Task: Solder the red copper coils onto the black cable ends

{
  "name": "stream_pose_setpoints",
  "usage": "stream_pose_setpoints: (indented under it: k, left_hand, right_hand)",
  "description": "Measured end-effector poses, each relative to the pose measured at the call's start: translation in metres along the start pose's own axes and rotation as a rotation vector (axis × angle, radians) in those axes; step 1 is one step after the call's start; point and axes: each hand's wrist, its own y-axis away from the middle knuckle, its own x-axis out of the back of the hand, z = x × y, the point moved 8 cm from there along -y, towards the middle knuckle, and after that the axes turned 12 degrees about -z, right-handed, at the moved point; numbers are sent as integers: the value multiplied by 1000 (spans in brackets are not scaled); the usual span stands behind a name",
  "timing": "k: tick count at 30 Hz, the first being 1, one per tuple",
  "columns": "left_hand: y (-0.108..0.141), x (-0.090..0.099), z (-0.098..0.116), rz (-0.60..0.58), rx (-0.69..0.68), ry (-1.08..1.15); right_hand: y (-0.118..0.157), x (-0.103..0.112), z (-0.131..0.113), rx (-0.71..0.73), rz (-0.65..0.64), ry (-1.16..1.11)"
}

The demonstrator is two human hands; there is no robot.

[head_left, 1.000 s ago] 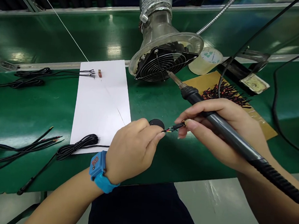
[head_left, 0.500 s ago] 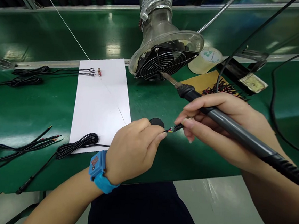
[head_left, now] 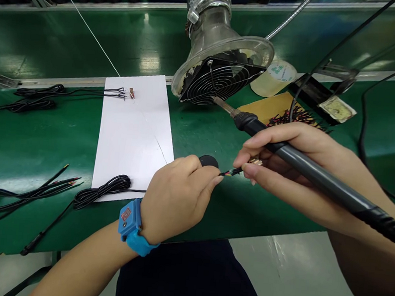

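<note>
My left hand (head_left: 183,190), with a blue wrist strap (head_left: 135,228), pinches a black cable whose thin coloured wires (head_left: 230,172) stick out to the right. My right hand (head_left: 285,167) holds a soldering iron (head_left: 300,164) across its palm, the tip pointing up and left near the fan grille. The thumb and fingertips of that hand also pinch the black ends of the wires beside a small copper-coloured piece (head_left: 256,161). Behind my left hand lies a round black object (head_left: 209,161), partly covered. A coiled black cable (head_left: 105,190) rests over the lower edge of a white sheet (head_left: 133,133).
A fume extractor hood with a fan (head_left: 220,83) hangs at the back centre. Behind my right hand are a yellow tray (head_left: 266,107) with short wires, a round container (head_left: 274,79) and an iron stand (head_left: 312,96). More black cables (head_left: 37,194) lie at left.
My right fingertips have shifted slightly right along the wires, and more of the copper-coloured piece shows. My left hand is almost unmoved.
</note>
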Motion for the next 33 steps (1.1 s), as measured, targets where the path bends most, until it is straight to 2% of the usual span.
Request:
stream_pose_setpoints:
  k: [5, 13, 20, 23, 27, 33]
  left_hand:
    - [-1, -1, 0, 11, 3, -95]
    - [-1, -3, -2, 29, 1, -151]
    - [-1, -4, -3, 24, 7, -154]
    - [-1, -3, -2, 36, -1, -150]
    - [-2, -3, -3, 39, -4, -125]
    - [-3, -7, -8, 19, 16, -62]
  right_hand:
    - [-2, -2, 1, 18, -26, 122]
    - [-1, -6, 12, -28, -5, 77]
    - [-2, -5, 11, -27, -27, 178]
    - [-3, -6, 13, -43, -38, 144]
    - [-2, -9, 16, -87, 7, 64]
    - [-1, -9, 23, -203, 39, -101]
